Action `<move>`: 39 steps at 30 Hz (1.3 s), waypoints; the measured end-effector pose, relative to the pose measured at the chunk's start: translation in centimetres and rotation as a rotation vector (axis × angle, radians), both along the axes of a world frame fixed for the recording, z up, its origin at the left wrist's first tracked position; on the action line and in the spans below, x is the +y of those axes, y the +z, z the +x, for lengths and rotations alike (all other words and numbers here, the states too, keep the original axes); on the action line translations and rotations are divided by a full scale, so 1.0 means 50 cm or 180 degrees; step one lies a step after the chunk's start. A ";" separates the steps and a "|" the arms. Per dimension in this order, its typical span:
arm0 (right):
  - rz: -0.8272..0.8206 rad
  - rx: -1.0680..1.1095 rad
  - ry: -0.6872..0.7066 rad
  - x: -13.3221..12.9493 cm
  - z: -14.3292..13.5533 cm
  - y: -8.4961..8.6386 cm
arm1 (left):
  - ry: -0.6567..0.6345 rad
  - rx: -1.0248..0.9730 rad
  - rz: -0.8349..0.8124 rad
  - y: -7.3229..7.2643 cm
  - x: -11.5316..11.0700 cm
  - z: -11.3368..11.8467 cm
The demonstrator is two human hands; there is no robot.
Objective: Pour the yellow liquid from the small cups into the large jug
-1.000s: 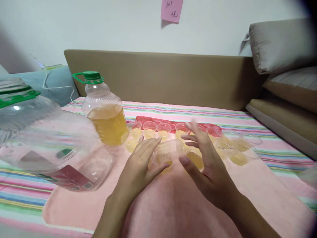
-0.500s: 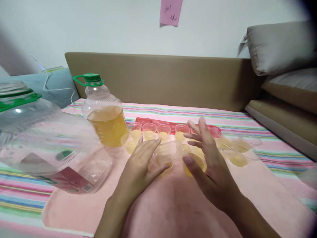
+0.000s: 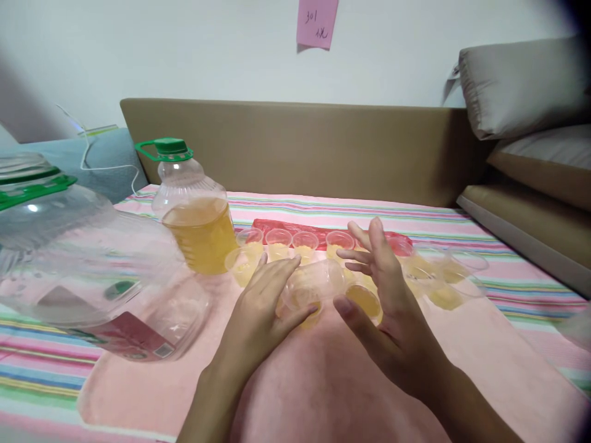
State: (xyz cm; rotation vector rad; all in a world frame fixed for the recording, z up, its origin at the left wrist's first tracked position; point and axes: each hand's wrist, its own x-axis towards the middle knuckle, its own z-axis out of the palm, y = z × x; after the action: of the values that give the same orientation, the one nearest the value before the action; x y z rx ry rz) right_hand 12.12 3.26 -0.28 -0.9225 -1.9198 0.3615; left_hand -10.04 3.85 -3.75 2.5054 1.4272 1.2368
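Plastic cups edge the gap between left hand and right hand.

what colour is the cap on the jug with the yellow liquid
The cap is green; it shows clearly in the head view.

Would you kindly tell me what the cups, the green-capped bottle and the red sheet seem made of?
Cups: probably clear, glossy plastic; yellowish liquid shows through. Green-capped bottle: likely clear, shiny plastic, with moulded ribs. Red sheet: perhaps thin plastic film, given its wrinkles and sheen.
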 end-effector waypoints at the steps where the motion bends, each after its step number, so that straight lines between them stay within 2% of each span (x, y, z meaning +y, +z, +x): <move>1: -0.0008 -0.0054 0.0001 0.001 0.000 0.000 | 0.0001 0.0001 0.0005 0.000 0.000 0.000; 4: -0.0029 -0.0362 0.0023 0.003 0.002 0.003 | 0.0005 0.0025 0.0034 0.000 0.001 0.001; 14: -0.0101 -0.0105 -0.0097 0.005 0.007 0.006 | 0.0063 0.0051 0.0032 0.003 -0.002 0.000; 17: -0.0171 -0.0214 -0.0074 0.005 0.006 0.004 | 0.0035 0.0041 0.0062 0.003 -0.001 -0.002; 20: -0.0188 0.0065 -0.0098 0.004 0.004 0.003 | 0.0049 0.0036 0.0085 0.003 -0.001 -0.002; 23: -0.0219 -0.0185 -0.0007 0.002 0.001 0.001 | 0.0056 0.0021 0.0023 0.003 -0.002 0.000; 27: -0.0188 0.0019 -0.0038 0.000 0.000 -0.002 | 0.0076 -0.0024 -0.0038 0.004 -0.003 0.001; 30: -0.0289 -0.0232 -0.0002 0.000 0.002 -0.001 | 0.0064 -0.0020 -0.0041 0.005 -0.002 0.000; 33: -0.0276 -0.0093 -0.0081 0.000 0.004 0.002 | 0.0058 -0.0029 -0.0017 0.005 -0.002 0.000; 36: -0.0296 -0.0297 -0.0071 0.001 0.004 0.004 | 0.0055 -0.0041 -0.0035 0.006 -0.002 0.000; 39: -0.0308 -0.0021 -0.0170 0.001 0.005 0.004 | 0.0064 -0.0036 0.0032 0.005 -0.001 -0.001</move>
State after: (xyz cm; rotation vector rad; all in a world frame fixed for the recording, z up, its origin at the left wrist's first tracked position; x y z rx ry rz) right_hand 12.36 3.34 -0.10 -1.0375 -1.8935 0.4232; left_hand -10.10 3.79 -3.49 2.4924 1.4511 1.2627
